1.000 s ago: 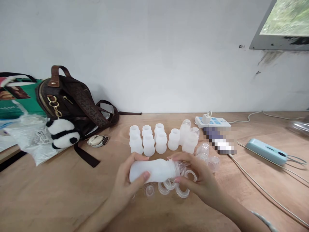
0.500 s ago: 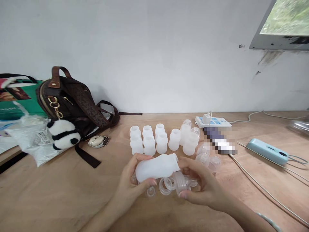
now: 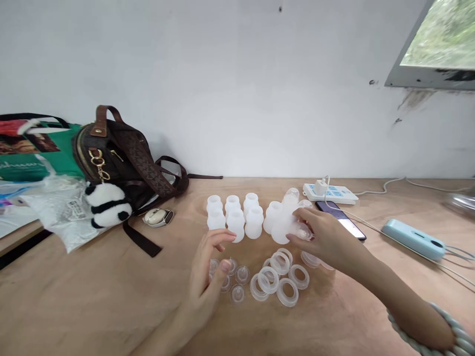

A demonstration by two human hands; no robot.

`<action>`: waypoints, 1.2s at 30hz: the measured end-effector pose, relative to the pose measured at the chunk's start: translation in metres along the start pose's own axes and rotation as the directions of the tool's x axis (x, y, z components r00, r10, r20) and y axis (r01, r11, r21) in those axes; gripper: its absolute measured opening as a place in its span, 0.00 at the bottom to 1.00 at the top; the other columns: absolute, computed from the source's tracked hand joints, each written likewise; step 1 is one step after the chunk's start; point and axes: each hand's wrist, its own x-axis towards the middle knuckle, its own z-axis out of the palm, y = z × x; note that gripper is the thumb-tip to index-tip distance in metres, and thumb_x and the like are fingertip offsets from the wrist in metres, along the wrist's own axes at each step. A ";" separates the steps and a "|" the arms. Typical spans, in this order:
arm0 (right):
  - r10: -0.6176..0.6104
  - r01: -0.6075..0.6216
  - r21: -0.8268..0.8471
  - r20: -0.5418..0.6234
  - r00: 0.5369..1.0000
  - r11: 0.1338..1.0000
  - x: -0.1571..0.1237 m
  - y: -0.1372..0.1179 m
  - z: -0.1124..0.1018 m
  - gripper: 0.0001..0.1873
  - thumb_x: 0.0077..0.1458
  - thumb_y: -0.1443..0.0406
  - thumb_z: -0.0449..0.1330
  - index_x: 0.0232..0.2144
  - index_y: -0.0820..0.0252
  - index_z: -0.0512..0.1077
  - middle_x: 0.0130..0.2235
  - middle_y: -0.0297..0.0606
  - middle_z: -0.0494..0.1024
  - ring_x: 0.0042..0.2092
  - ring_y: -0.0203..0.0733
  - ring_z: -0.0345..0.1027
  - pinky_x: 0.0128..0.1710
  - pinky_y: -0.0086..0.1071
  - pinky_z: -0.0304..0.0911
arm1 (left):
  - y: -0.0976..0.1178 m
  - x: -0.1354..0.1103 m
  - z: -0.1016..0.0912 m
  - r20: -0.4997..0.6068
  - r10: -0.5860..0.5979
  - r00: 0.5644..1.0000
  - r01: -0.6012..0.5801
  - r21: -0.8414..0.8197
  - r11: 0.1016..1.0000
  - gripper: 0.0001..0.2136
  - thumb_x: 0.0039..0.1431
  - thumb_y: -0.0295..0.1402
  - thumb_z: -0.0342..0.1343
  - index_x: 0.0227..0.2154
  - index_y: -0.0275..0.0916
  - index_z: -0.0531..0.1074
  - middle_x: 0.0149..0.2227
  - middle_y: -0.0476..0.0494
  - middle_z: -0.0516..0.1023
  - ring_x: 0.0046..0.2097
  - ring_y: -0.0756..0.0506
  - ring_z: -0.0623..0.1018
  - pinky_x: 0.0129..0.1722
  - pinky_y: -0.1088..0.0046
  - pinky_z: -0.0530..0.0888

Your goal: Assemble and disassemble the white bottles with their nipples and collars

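Note:
My right hand [image 3: 309,227] is wrapped round a frosted white baby bottle [image 3: 281,228] with a clear top, tilted toward the palm, beside other capped bottles [image 3: 290,198]. My left hand [image 3: 211,267] is open, its fingers apart and holding nothing. It hovers over clear silicone nipples [image 3: 238,293], partly hiding them, with a fingertip near the front of the uncapped bottle bodies [image 3: 235,225]. Those bottles stand upright in rows. Several clear collar rings [image 3: 287,292] lie loose between my hands, some overlapping. Clear caps [image 3: 309,259] lie partly hidden under my right forearm.
At the left are a brown backpack [image 3: 122,158] with a panda charm [image 3: 108,205], a plastic bag [image 3: 70,212] and a mouse [image 3: 158,217]. A power strip [image 3: 339,194], phone [image 3: 345,220], light-blue device [image 3: 412,239] and cables lie at the right.
My right hand has moved up and right with the bottle, now among the capped ones. My left hand has let go of the bottle and opened. The view has shifted slightly.

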 end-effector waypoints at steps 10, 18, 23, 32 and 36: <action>0.038 -0.026 -0.217 0.052 0.998 0.976 0.030 -0.011 0.049 0.07 0.57 0.61 0.60 0.32 0.59 0.68 0.33 0.44 0.76 0.30 0.48 0.72 0.27 0.34 0.54 | 0.002 -0.002 -0.001 0.010 0.040 0.999 -0.040 0.001 0.999 0.12 0.73 0.39 0.44 0.51 0.45 0.69 0.50 0.42 0.73 0.50 0.42 0.71 0.49 0.66 0.69; 0.036 -0.037 -0.099 -0.014 0.999 0.994 0.020 -0.015 0.039 0.17 0.57 0.59 0.61 0.46 0.59 0.65 0.39 0.47 0.78 0.32 0.51 0.74 0.27 0.35 0.60 | 0.004 -0.001 -0.001 0.025 0.031 0.999 -0.031 0.029 0.999 0.11 0.71 0.34 0.47 0.51 0.46 0.69 0.49 0.44 0.74 0.49 0.43 0.71 0.49 0.68 0.68; -0.022 0.062 0.312 -0.128 0.991 0.948 -0.012 -0.023 0.034 0.13 0.57 0.60 0.64 0.41 0.55 0.66 0.38 0.41 0.79 0.31 0.44 0.75 0.29 0.35 0.69 | 0.008 0.000 0.003 0.055 -0.047 0.997 0.047 0.005 0.999 0.07 0.67 0.31 0.52 0.43 0.43 0.73 0.41 0.45 0.77 0.43 0.44 0.73 0.43 0.69 0.69; -0.393 0.586 0.343 -0.490 0.778 0.734 -0.043 -0.044 0.057 0.08 0.64 0.64 0.60 0.45 0.58 0.70 0.47 0.48 0.80 0.45 0.45 0.78 0.43 0.35 0.76 | 0.011 0.002 0.015 0.496 -0.381 0.780 0.600 -0.420 0.681 0.15 0.63 0.45 0.58 0.35 0.37 0.80 0.28 0.49 0.71 0.29 0.50 0.66 0.31 0.76 0.65; -0.458 0.630 0.264 -0.495 0.738 0.730 -0.048 -0.051 0.057 0.05 0.66 0.67 0.57 0.43 0.60 0.72 0.45 0.48 0.79 0.45 0.44 0.77 0.43 0.36 0.75 | 0.016 -0.001 0.019 0.565 -0.459 0.686 0.726 -0.481 0.492 0.15 0.58 0.45 0.63 0.35 0.36 0.82 0.28 0.48 0.73 0.29 0.51 0.66 0.30 0.77 0.64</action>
